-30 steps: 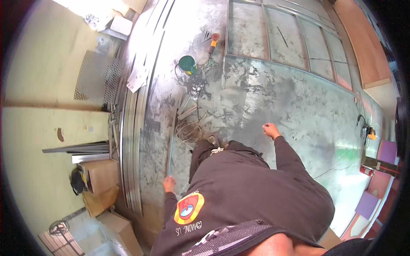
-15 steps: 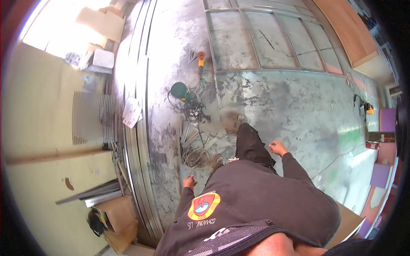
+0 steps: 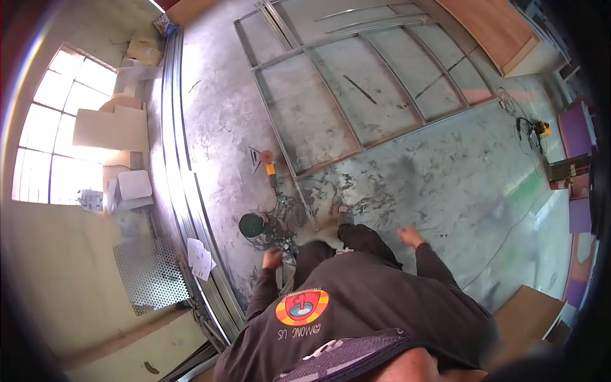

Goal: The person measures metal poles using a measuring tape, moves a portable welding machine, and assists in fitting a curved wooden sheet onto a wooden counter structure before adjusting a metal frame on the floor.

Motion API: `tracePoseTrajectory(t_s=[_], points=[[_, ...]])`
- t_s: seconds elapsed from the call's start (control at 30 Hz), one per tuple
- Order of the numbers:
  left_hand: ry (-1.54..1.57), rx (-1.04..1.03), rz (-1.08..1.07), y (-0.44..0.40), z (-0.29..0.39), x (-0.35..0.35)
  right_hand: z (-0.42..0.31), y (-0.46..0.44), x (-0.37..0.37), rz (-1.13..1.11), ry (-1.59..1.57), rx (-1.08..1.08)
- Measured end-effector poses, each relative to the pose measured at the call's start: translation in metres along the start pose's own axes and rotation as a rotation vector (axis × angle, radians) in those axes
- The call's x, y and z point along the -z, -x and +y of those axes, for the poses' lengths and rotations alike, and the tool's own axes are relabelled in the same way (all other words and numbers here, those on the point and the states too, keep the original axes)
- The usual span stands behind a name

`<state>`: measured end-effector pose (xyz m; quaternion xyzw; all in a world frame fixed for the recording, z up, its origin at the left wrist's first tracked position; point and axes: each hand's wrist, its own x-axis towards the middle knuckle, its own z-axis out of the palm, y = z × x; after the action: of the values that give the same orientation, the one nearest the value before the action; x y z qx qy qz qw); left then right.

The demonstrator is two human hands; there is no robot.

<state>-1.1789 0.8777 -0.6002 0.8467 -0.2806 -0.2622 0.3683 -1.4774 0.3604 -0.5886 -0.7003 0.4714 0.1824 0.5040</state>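
Note:
My left hand [image 3: 272, 258] is curled beside my left thigh, with nothing visible in it. Nearest to it are a dark green round container [image 3: 252, 225] and a tangle of dark cable [image 3: 283, 239] on the floor. Over bare floor at my right side hangs my right hand [image 3: 410, 236], its fingers loosely curled and no object showing. Beyond the container lies a yellow angle grinder [image 3: 270, 170] with a reddish disc. A welded metal frame [image 3: 332, 102] with several bars lies flat on the floor ahead.
Long metal profiles [image 3: 175, 127] run along the left wall, with white papers [image 3: 201, 258] on them. A perforated metal sheet [image 3: 149, 274] leans there. At right are a yellow tool [image 3: 543, 129] with cables and a brown board [image 3: 528, 312]. A wooden panel [image 3: 487, 28] stands far right.
I have stepped forward; the frame, grinder and container now appear lower and nearer. My left hand has swung forward and up in the view. The other foot now leads.

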Motion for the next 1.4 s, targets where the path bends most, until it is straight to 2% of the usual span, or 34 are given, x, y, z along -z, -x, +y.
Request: tracePoseTrajectory(t_s=[0.03, 0.1, 0.17, 0.23, 0.27, 0.33, 0.4, 0.47, 0.53, 0.6, 0.67, 0.7, 0.73, 0.77, 0.8, 0.87, 0.9, 0.93, 0.97, 1.03, 1.07, 1.17, 1.2, 1.23, 1.27, 1.33, 1.37, 1.4], points=[[0.605, 0.588, 0.088, -0.035, 0.043, 0.016, 0.003, -0.043, 0.005, 0.091, 0.01, 0.067], [0.612, 0.586, 0.152, -0.088, 0.108, 0.044, -0.072, -0.057, 0.045, 0.284, 0.05, 0.289], [0.624, 0.579, 0.214, -0.127, 0.133, 0.055, -0.118, -0.097, 0.068, 0.349, -0.044, 0.4], [0.327, 0.53, 0.067, -0.158, 0.141, 0.064, -0.183, -0.095, 0.092, 0.289, -0.145, 0.347], [0.328, 0.531, 0.064, -0.171, 0.122, 0.061, -0.224, -0.087, 0.096, 0.226, -0.245, 0.299], [0.115, 0.253, 0.03, -0.186, 0.065, 0.046, -0.269, -0.101, 0.093, 0.199, -0.164, 0.344], [0.086, 0.382, -0.197, -0.198, 0.068, 0.054, -0.31, -0.121, 0.086, 0.09, -0.078, 0.419], [-0.056, 0.619, -0.33, -0.219, 0.103, 0.066, -0.352, -0.139, 0.085, 0.007, -0.058, 0.443], [-0.13, 0.669, -0.407, -0.251, 0.086, 0.073, -0.4, -0.164, 0.095, -0.293, 0.07, 0.412], [-0.242, 0.597, -0.426, -0.292, 0.035, 0.068, -0.429, -0.206, 0.105, -0.21, 0.084, 0.448], [-0.541, 0.336, -0.436, -0.359, -0.012, 0.076, -0.445, -0.261, 0.112, -0.125, 0.077, 0.48], [-0.809, 0.138, -0.455, -0.398, -0.02, 0.086, -0.436, -0.294, 0.115, -0.026, 0.045, 0.324], [-1.108, -0.051, -0.386, -0.448, -0.028, 0.092, -0.42, -0.315, 0.125, 0.055, 0.029, 0.156], [-0.854, 0.101, -0.607, -0.484, -0.017, 0.121, -0.408, -0.33, 0.143, 0.056, 0.265, 0.239], [-0.723, 0.071, -0.287, -0.545, 0.045, 0.16, -0.405, -0.35, 0.164, 0.074, 0.49, 0.342], [-0.355, 0.018, -0.011, -0.644, 0.09, 0.209, -0.429, -0.367, 0.204, 0.01, 0.387, 0.132], [-0.177, -0.042, 0.111, -0.694, 0.114, 0.234, -0.434, -0.379, 0.215, 0.152, 0.216, 0.108], [0.234, 0.413, 0.078, -0.735, 0.177, 0.26, -0.44, -0.389, 0.222, 0.292, 0.045, 0.077], [0.204, 0.352, 0.074, -0.772, 0.206, 0.281, -0.458, -0.391, 0.227, 0.293, 0.031, 0.066], [0.16, 0.274, 0.046, -0.845, 0.246, 0.306, -0.497, -0.394, 0.243, 0.318, -0.663, -0.16], [0.174, 0.204, 0.059, -0.88, 0.261, 0.312, -0.506, -0.402, 0.243, 0.328, -0.684, -0.17], [0.149, 0.074, 0.001, -0.974, 0.296, 0.315, -0.505, -0.44, 0.224, 0.304, -0.573, -0.185], [0.12, 0.015, -0.053, -1.005, 0.306, 0.313, -0.484, -0.464, 0.211, 0.253, -0.266, -0.031], [0.057, 0.03, -0.099, -1.034, 0.318, 0.311, -0.493, -0.476, 0.207, 0.199, 0.04, 0.124], [0.04, 0.016, -0.115, -1.06, 0.322, 0.305, -0.502, -0.488, 0.203, 0.21, 0.016, 0.117], [0.025, 0.002, -0.122, -1.107, 0.325, 0.29, -0.535, -0.52, 0.217, -0.056, 0.0, -0.2], [0.035, 0.052, -0.157, -1.129, 0.306, 0.281, -0.543, -0.541, 0.223, -0.145, 0.018, -0.269], [0.043, 0.109, -0.192, -1.147, 0.27, 0.271, -0.548, -0.57, 0.233, -0.215, 0.07, -0.235]])
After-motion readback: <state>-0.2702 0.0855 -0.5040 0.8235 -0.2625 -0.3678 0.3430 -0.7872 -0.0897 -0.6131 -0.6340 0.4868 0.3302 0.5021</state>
